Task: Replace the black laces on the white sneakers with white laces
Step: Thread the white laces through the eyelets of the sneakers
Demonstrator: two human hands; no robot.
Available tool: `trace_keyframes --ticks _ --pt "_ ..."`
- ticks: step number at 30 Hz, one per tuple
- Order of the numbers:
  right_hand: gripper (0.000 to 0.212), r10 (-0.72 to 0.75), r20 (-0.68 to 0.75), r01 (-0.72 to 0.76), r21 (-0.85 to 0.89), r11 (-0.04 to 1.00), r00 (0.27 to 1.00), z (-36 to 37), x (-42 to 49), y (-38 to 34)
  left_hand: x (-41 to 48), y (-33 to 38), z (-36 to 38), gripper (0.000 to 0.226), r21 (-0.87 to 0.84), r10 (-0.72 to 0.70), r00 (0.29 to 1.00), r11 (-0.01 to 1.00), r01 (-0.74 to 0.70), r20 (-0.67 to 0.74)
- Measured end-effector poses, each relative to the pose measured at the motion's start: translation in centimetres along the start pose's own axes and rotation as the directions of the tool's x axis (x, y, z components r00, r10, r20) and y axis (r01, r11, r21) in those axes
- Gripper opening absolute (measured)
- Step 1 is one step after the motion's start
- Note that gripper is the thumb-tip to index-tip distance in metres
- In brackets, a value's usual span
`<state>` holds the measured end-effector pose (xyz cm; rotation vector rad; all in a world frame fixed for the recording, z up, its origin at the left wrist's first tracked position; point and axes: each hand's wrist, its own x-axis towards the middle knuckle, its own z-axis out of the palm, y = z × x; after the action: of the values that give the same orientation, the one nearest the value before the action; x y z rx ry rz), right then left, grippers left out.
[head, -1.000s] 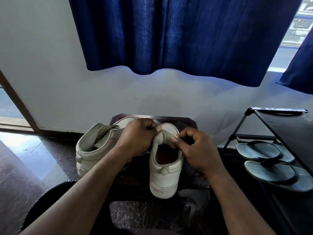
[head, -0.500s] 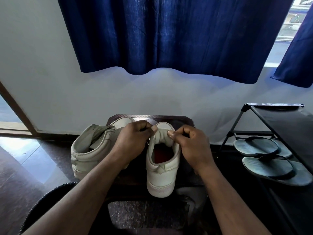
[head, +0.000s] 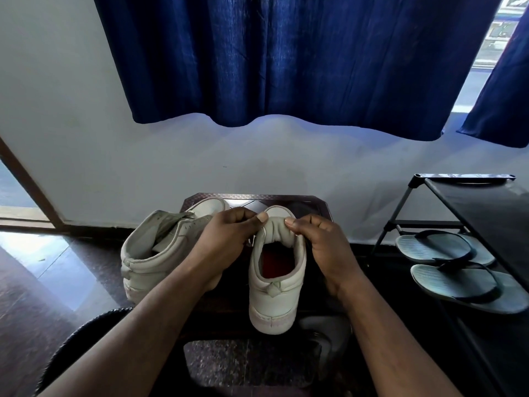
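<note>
Dark table holds 2 sneakers; white wall, blue curtain behind.

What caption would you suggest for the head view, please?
Left hand and right hand pinch the padded tongue of a white, red-lined sneaker beside the second white sneaker.

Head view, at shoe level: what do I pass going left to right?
Door frame → tilted sneaker → left hand → upright sneaker, pinched at the tongue by both hands → right hand → grey flip-flops.
</note>
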<state>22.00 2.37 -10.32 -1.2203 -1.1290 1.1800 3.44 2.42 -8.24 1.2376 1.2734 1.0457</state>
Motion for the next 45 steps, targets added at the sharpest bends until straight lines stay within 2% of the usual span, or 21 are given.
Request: trace_keyframes --ticks 3,5,6,8,10,16,24,27,30,32,38,45 --pt "0.077 -0.016 0.036 0.021 -0.129 0.991 0.999 -0.8 -0.1 -0.1 -0.5 0.0 -0.6 0.047 -0.015 -0.031 0.998 0.999 0.032 0.058" --pt "0.098 0.010 0.070 0.004 -0.196 0.981 0.997 -1.0 -0.2 -0.2 -0.6 0.0 -1.0 0.055 0.065 -0.077 0.993 0.995 0.071 0.085" --pt "0.102 0.035 0.095 -0.014 -0.211 0.977 0.995 -1.0 -0.2 -0.2 -0.6 0.1 -1.1 0.054 0.103 -0.099 0.990 0.991 0.089 0.103" --pt "0.091 0.093 0.151 -0.068 -0.161 0.985 0.984 -1.2 -0.4 -0.3 -0.9 0.2 -1.4 0.049 0.136 -0.154 0.978 0.981 0.135 0.141" --pt "0.067 0.136 0.166 -0.123 -0.083 0.989 0.977 -1.3 -0.6 -0.6 -1.1 0.5 -1.5 0.045 0.123 -0.191 0.966 0.978 0.172 0.173" --pt "0.033 0.200 0.177 -0.193 -0.053 0.980 0.964 -1.7 -1.1 -1.0 -1.5 0.9 -1.8 0.028 0.108 -0.160 0.962 0.984 0.139 0.220" --pt "0.036 0.180 0.125 -0.161 -0.148 0.976 0.976 -4.3 -1.5 -1.4 -0.9 0.8 -2.4 0.035 0.383 -0.185 0.975 0.915 0.124 0.127" --pt "0.035 0.141 0.136 -0.121 -0.143 0.982 0.981 -3.5 -2.0 -1.4 -1.1 1.0 -2.6 0.034 0.340 -0.176 0.974 0.933 0.119 0.141" --pt "0.040 0.125 0.159 -0.107 -0.120 0.987 0.979 -2.9 -2.3 -1.9 -1.4 1.2 -2.6 0.046 0.284 -0.143 0.971 0.955 0.084 0.194" --pt "0.038 0.125 0.183 -0.100 -0.139 0.985 0.975 -2.6 -2.4 -2.1 -1.5 1.3 -2.5 0.043 0.288 -0.118 0.969 0.956 0.053 0.216" --pt "0.037 0.141 0.142 -0.120 -0.149 0.982 0.980 -3.8 -1.7 -1.8 -0.7 1.2 -2.5 0.035 0.330 -0.128 0.980 0.941 0.071 0.154" --pt "0.029 0.164 0.129 -0.143 -0.157 0.977 0.978 -4.1 -1.7 -1.5 -1.0 1.4 -2.3 0.033 0.291 -0.158 0.981 0.949 0.120 0.110"
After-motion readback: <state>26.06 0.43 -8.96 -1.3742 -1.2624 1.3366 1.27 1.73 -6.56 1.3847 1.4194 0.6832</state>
